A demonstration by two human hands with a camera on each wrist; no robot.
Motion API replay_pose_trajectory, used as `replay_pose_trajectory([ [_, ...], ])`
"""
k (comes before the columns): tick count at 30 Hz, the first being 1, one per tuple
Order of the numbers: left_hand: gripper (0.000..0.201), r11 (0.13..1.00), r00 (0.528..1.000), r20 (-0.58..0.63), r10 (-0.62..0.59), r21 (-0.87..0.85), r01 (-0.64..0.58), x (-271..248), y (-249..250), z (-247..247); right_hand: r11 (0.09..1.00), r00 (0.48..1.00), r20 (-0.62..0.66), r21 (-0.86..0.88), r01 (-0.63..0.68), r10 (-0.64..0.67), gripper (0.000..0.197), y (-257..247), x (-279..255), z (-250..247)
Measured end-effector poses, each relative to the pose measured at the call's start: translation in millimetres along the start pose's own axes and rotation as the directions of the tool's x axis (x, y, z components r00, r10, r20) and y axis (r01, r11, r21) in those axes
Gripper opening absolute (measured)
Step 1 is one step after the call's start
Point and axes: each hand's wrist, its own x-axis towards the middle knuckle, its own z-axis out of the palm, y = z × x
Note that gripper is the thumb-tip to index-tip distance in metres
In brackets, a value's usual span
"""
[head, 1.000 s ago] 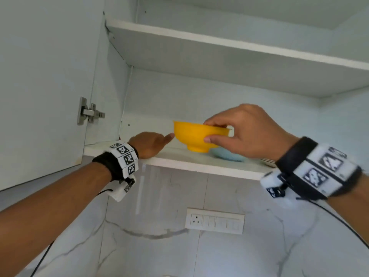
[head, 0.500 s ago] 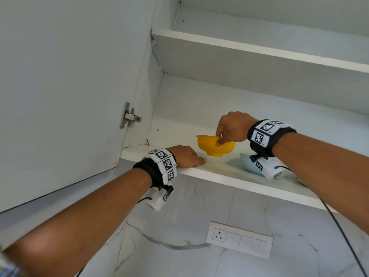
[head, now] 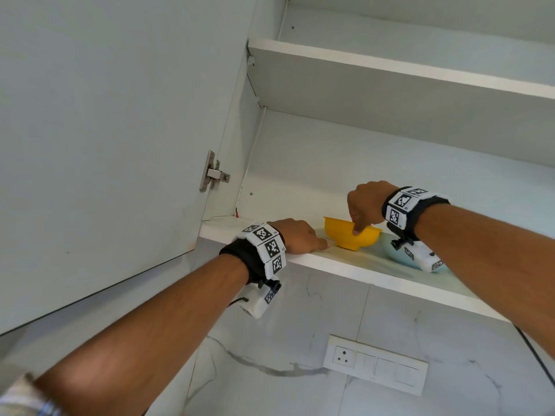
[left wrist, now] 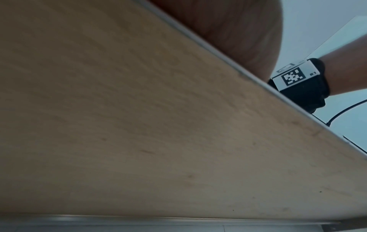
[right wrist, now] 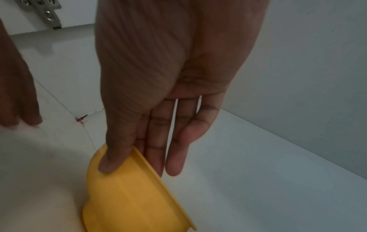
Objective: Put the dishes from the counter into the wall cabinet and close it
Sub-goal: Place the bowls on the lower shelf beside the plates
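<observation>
White laminate lines the open wall cabinet [head: 390,163], whose door [head: 105,130] stands swung out at the far left with its metal hinge [head: 213,172] showing. Next comes the left hand [head: 297,239], resting palm down on the front edge of the lower shelf [head: 375,279] with its fingers laid flat and relaxed, holding nothing, much as it lay half a second ago. Just to its right sits the yellow bowl [head: 351,237], on the shelf and a little tilted; a second ago it was held clear above the shelf edge, and it has since come down and further in. The right hand [head: 368,202] pinches the bowl's rim, thumb [right wrist: 115,158] on the outer wall and fingers [right wrist: 157,150] inside, the same grip as before. A pale blue dish [head: 402,253] lies on the shelf just beside the bowl, partly hidden behind the right wrist. Below, a white socket panel [head: 375,367] sits on the marble wall.
</observation>
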Motion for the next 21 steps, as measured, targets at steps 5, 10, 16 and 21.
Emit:
replay_pose_trajectory([
  [5,0.056,1.0,1.0,-0.002,-0.002,-0.012,0.002,0.1,-0.3,0.3,0.996,1.0,0.009,-0.089,-0.017,0.018,0.041,-0.3,-2.0,7.2],
  [10,0.054,1.0,1.0,-0.02,0.003,-0.005,-0.003,1.0,-1.9,0.4,0.997,0.999,-0.026,-0.071,-0.038,0.036,0.046,10.5,-11.0,4.1],
  [16,0.053,1.0,0.999,-0.032,0.012,0.004,-0.011,1.5,-3.0,0.0,0.998,0.996,-0.074,-0.009,-0.057,0.057,0.041,27.0,-34.6,7.0],
  [21,0.045,1.0,0.997,-0.081,0.017,0.02,-0.015,2.8,-7.8,0.0,0.971,0.999,-0.048,0.238,0.011,0.001,0.023,33.1,-67.2,9.5],
])
